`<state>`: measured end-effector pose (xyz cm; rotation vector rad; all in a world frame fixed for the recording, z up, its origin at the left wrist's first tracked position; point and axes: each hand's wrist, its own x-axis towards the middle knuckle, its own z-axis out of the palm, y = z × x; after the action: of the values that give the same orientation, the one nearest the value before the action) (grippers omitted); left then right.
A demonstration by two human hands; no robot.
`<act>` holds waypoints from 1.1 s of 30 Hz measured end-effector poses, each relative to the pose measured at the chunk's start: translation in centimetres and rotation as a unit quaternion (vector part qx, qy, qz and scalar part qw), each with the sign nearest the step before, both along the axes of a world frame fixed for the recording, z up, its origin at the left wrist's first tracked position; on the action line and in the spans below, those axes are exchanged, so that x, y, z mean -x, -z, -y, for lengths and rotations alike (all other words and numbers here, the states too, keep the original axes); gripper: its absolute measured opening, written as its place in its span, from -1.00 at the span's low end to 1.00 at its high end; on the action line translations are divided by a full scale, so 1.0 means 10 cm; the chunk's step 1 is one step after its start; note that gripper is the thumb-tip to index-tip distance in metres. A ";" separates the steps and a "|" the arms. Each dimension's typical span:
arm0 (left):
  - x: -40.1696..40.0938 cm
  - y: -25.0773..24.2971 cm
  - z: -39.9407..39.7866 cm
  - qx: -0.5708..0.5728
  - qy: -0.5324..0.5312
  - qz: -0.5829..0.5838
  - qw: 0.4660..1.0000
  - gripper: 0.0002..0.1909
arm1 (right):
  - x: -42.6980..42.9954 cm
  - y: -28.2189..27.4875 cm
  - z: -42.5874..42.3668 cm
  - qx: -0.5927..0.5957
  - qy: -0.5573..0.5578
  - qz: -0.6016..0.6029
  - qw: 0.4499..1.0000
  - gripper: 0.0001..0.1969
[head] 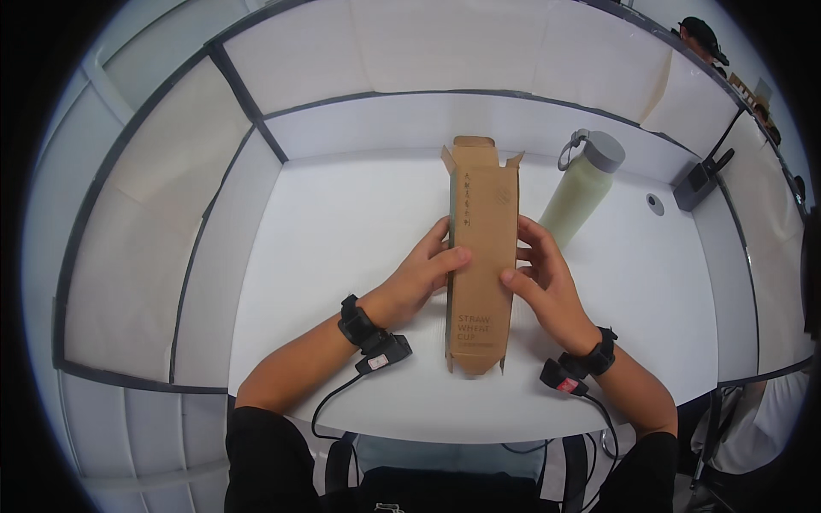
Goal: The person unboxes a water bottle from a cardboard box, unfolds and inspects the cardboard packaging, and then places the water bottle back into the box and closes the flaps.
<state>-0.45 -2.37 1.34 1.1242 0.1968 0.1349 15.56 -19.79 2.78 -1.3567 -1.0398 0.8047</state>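
Note:
A tall brown cardboard box (484, 256) with printed writing is held between my two hands above the white table. Its end flaps stand open at the top and bottom. My left hand (430, 269) grips the left side, thumb on the front face. On the right side, my right hand (545, 282) has its thumb at the front edge and its fingers behind. Just beyond that hand is a pale green bottle (580, 189) with a grey lid and a carrying loop. What the box contains is hidden.
The white tabletop (340, 224) is enclosed by partition panels (442, 45). A dark device with an antenna (696, 183) stands at the right edge, near a round cable grommet (655, 204). Black wrist-worn devices (381, 349) trail cables. Other people are beyond the right partition.

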 end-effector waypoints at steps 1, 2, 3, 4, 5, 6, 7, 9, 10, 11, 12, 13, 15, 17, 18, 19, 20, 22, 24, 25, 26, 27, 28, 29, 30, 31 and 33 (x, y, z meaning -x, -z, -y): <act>0.00 0.03 -0.03 0.004 0.001 -0.003 1.000 -0.04 | -0.01 0.02 -0.01 0.008 -0.004 -0.020 1.000 -0.21; -0.02 0.06 -0.06 -0.013 0.020 0.029 0.999 -0.03 | -0.05 0.06 -0.04 -0.008 -0.026 -0.073 0.997 -0.22; -0.01 0.07 -0.10 -0.031 0.040 0.059 0.997 -0.02 | -0.13 0.11 -0.08 0.000 -0.045 -0.097 0.994 -0.22; 0.03 0.04 -0.13 -0.021 0.044 0.031 0.998 0.01 | -0.16 0.13 -0.07 0.024 -0.038 -0.127 0.991 -0.21; 0.03 0.06 -0.12 -0.017 0.045 0.026 0.999 0.01 | -0.17 0.14 -0.07 0.049 -0.031 -0.157 0.986 -0.21; 0.02 0.08 -0.13 -0.015 0.039 0.015 0.999 0.04 | -0.19 0.15 -0.07 0.048 -0.036 -0.168 0.984 -0.20; 0.01 0.10 -0.14 -0.014 0.033 0.003 0.999 0.08 | -0.23 0.18 -0.07 0.050 -0.036 -0.169 0.984 -0.20; -0.01 0.10 -0.15 -0.014 0.042 0.003 0.999 0.10 | -0.30 0.25 -0.08 0.026 -0.045 -0.182 0.982 -0.20; -0.02 0.12 -0.14 -0.014 0.045 0.010 0.999 0.10 | -0.30 0.24 -0.08 0.025 -0.044 -0.196 0.979 -0.20; -0.04 0.13 -0.14 -0.013 0.049 0.018 0.999 0.10 | -0.31 0.25 -0.08 0.027 -0.042 -0.197 0.979 -0.20; -0.03 0.13 -0.16 0.002 0.049 0.008 0.999 0.13 | -0.30 0.27 -0.09 0.017 -0.047 -0.192 0.980 -0.19; -0.01 0.12 -0.17 0.003 0.050 0.008 0.999 0.13 | -0.30 0.28 -0.09 0.007 -0.051 -0.186 0.981 -0.19; 0.01 0.10 -0.18 0.010 0.057 0.008 0.998 0.11 | -0.28 0.24 -0.08 0.012 -0.055 -0.184 0.981 -0.15; 0.02 0.11 -0.18 0.002 0.055 0.018 0.998 0.11 | -0.27 0.21 -0.08 0.020 -0.071 -0.142 0.987 -0.11; 0.02 0.11 -0.18 -0.005 0.051 0.029 0.998 0.11 | -0.27 0.18 -0.09 0.024 -0.077 -0.136 0.987 -0.08; 0.02 0.12 -0.17 -0.005 0.051 0.030 0.998 0.11 | -0.27 0.16 -0.09 0.024 -0.077 -0.136 0.987 -0.08; 0.02 0.13 -0.17 -0.005 0.048 0.030 0.998 0.11 | -0.26 0.14 -0.08 0.030 -0.075 -0.138 0.987 -0.06; 0.01 0.12 -0.17 -0.004 0.045 0.031 0.998 0.11 | -0.27 0.16 -0.08 0.037 -0.072 -0.141 0.987 -0.02; -0.01 0.08 -0.17 0.006 0.061 0.022 0.998 0.06 | -0.27 0.15 -0.08 0.036 -0.068 -0.143 0.987 -0.01; -0.01 0.10 -0.17 0.007 0.062 0.022 0.998 0.06 | -0.27 0.15 -0.08 0.035 -0.064 -0.145 0.987 0.01; -0.02 0.13 -0.18 0.017 0.063 0.014 0.998 0.00 | -0.28 0.17 -0.07 0.038 -0.066 -0.143 0.987 0.03; -0.01 0.15 -0.19 0.026 0.063 0.004 0.998 -0.06 | -0.28 0.17 -0.08 0.038 -0.065 -0.145 0.987 0.03; -0.01 0.14 -0.18 0.026 0.063 0.003 0.998 -0.06 | -0.27 0.17 -0.09 0.032 -0.061 -0.146 0.987 0.01; -0.01 0.12 -0.17 0.022 0.064 -0.005 0.998 -0.15 | -0.26 0.17 -0.09 0.025 -0.057 -0.147 0.987 0.00; -0.01 0.11 -0.17 0.018 0.065 -0.011 0.998 -0.23 | -0.26 0.17 -0.09 0.025 -0.057 -0.147 0.987 0.00; -0.01 0.12 -0.17 0.018 0.065 -0.012 0.998 -0.23 | -0.25 0.17 -0.09 0.024 -0.051 -0.147 0.988 -0.04; -0.01 0.15 -0.17 0.032 0.062 -0.043 0.997 -0.33 | -0.24 0.17 -0.09 0.020 -0.045 -0.146 0.988 -0.08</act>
<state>-0.34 -0.65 -0.14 1.0760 0.2057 -0.0299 17.95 -18.87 1.10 -1.1889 -0.8610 1.0626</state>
